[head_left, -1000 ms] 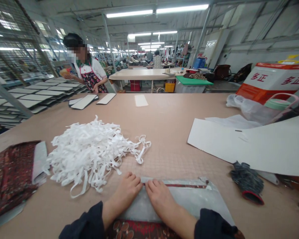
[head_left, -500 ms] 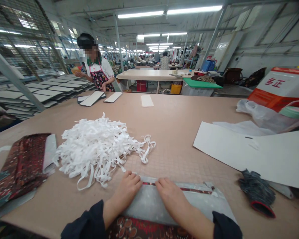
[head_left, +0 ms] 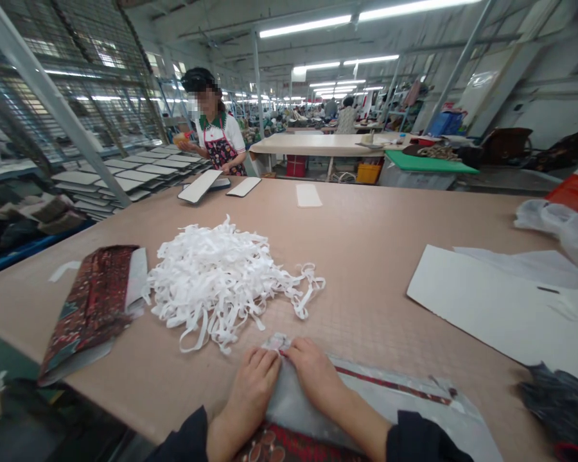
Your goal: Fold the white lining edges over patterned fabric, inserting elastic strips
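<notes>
A grey-backed fabric piece lies at the table's front edge, with a narrow dark red strip along its upper part and patterned red cloth below. My left hand is closed on the fabric's upper left end. Close beside it, my right hand pinches the same edge, its fingertips nearly touching the left ones. Past my hands is a tangled pile of white strips. Folded red patterned fabric rests to the left.
White board and a dark glove lie on the right. White-topped pads and a white card are at the far edge of the table. A person stands beyond, at the left.
The view has turned left, so things appear farther right. My hands have moved closer together, to the left end of the fabric, where its edge now looks bunched.
</notes>
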A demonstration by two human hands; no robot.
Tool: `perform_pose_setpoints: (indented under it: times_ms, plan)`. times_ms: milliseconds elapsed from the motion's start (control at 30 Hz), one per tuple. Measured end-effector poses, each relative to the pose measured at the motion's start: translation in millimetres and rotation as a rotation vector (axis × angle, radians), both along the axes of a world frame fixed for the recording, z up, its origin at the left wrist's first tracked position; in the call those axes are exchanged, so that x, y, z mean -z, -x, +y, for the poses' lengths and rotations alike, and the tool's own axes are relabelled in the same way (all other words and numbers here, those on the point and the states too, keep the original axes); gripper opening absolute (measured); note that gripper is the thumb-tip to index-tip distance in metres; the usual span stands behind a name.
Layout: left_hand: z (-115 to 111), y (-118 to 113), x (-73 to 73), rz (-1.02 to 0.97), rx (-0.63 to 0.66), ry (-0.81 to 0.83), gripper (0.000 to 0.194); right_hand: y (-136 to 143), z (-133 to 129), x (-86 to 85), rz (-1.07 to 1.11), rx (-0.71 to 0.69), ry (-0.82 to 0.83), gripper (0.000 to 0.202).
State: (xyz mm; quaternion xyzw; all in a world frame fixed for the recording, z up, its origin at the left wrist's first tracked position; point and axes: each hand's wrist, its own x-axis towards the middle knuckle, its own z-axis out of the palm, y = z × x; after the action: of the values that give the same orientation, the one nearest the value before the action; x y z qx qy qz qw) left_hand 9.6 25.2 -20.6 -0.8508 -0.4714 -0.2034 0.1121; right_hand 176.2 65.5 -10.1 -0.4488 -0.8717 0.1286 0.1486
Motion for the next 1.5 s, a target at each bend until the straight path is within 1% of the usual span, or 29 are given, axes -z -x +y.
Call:
perform_pose_setpoints:
  times_ms: [100, 200, 267, 300, 400, 467, 533, 633, 700, 800, 867, 967, 1033, 1100, 1167, 1233, 1267, 1333, 1433, 1500]
  plan:
    - [-1, -1, 0.2, -0.039, -0.035, 0.021, 0.029, 6, 0, 3.9, 0.033, -0.062, -0.059, 0.014]
    - [0, -1, -0.2, -0.093, -0.045, 0.051, 0.026, 2, -1, 3.9, 0.001, -0.206, -0.133, 0.012]
    - [1, -2, -1.0, -0.124, -0.049, 0.066, 0.025, 0, 4, 1.8, 0.001, -0.246, -0.096, 0.011]
    - [1, -2, -1.6, -0.135, -0.055, 0.076, 0.024, -1, 6, 0.8, 0.017, -0.232, -0.052, 0.012]
    - [1, -2, -3.7, -0.156, -0.058, 0.107, 0.024, 3, 14, 0.7, 0.085, -0.126, 0.078, 0.017]
    - [0, -2, -4.7, -0.166, -0.051, 0.117, 0.023, 7, 15, 3.0, 0.098, -0.072, 0.093, 0.018]
    - [0, -3, -4.9, -0.172, -0.052, 0.107, 0.024, 9, 14, 5.7, 0.073, -0.082, 0.045, 0.015]
    - [0, -3, -3.8, -0.170, -0.079, 0.089, 0.026, 9, 10, 7.1, 0.009, -0.215, -0.085, 0.008]
    - [2, -2, -3.4, -0.148, -0.079, 0.064, 0.026, 7, 8, 5.3, -0.029, -0.291, -0.163, 0.011]
    - [5, 0, -5.3, -0.078, -0.008, 0.031, 0.028, 3, 1, -1.4, -0.073, -0.288, -0.237, 0.019]
    - [7, 1, -6.9, -0.018, 0.037, 0.033, 0.028, -2, -5, -6.4, -0.109, -0.259, -0.253, 0.019]
    - [12, 6, -5.2, 0.068, 0.068, 0.019, 0.029, -21, -13, -9.1, -0.200, -0.198, -0.233, 0.014]
    - [16, 11, -1.3, 0.094, 0.112, 0.002, 0.026, -46, -20, -7.5, -0.276, -0.115, -0.203, 0.011]
    - [21, 15, 1.6, 0.082, 0.134, 0.006, 0.023, -78, -29, -6.2, -0.336, -0.016, -0.172, 0.011]
    - [23, 17, 1.3, 0.047, 0.138, 0.028, 0.022, -108, -38, -7.1, -0.376, 0.075, -0.143, 0.015]
    - [23, 16, -2.0, 0.004, 0.132, 0.055, 0.021, -125, -40, -10.7, -0.406, 0.150, -0.089, 0.016]
    - [22, 15, -4.1, -0.016, 0.124, 0.068, 0.021, -127, -38, -13.2, -0.412, 0.174, -0.052, 0.016]
    - [21, 12, -7.4, -0.059, 0.085, 0.093, 0.022, -117, -29, -18.3, -0.379, 0.180, 0.016, 0.017]
    - [20, 10, -7.3, -0.125, -0.012, 0.098, 0.024, -78, -11, -23.6, -0.241, 0.121, 0.082, 0.017]
    - [19, 11, -4.8, -0.173, -0.075, 0.097, 0.026, -51, -1, -24.4, -0.160, 0.121, 0.129, 0.016]
